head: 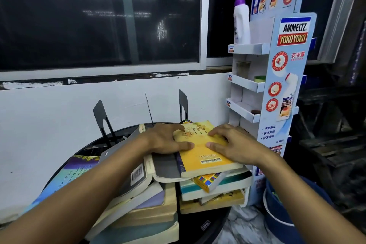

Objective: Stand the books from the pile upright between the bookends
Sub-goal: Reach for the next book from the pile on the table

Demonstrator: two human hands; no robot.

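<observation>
– Where are your grips right now?
– My left grip (164, 138) and right grip (234, 143) both rest on the yellow book (202, 156). The fingers lie fairly flat on its cover and the thumbs point at each other near the middle. Neither is curled round it.
– And the book itself?
– It lies flat, barcode up, topmost on the right side of the pile (142, 202), partly over a grey book (166, 166) to its left.
– The bookends?
– I see the left bookend (102, 117) and the right bookend (183, 103) standing at the far side of the round black desk (190, 230), just behind my grips.
</observation>
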